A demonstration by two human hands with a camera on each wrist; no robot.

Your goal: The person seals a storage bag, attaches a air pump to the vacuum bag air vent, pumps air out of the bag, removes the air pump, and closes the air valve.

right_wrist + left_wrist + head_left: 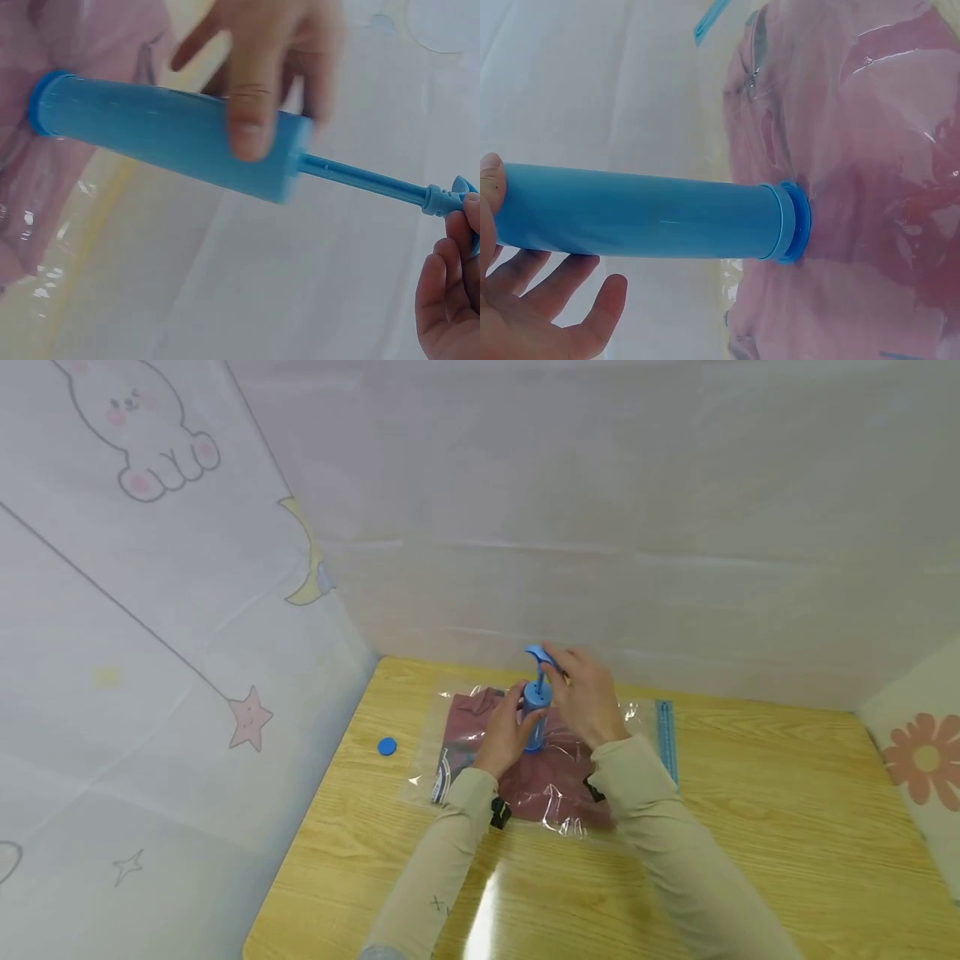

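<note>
A blue hand pump [535,718] stands upright on a clear vacuum storage bag [555,814], its base against the bag's round blue valve [799,223]. Folded dusty-pink fabric [525,785] fills the bag. My left hand [504,735] grips the upper part of the pump's barrel [645,214], thumb on one side and fingers on the other. My right hand [585,693] holds the pump's T-shaped handle [538,653] above the barrel. Part of the rod [360,180] shows between barrel and handle in the right wrist view.
A round blue cap [387,747] lies on the wooden table [345,827] left of the bag. The bag's blue zip edge [666,735] is at its right side. Black pieces [500,812] show near the bag's front edge. Pale printed cloth walls [562,527] border the table.
</note>
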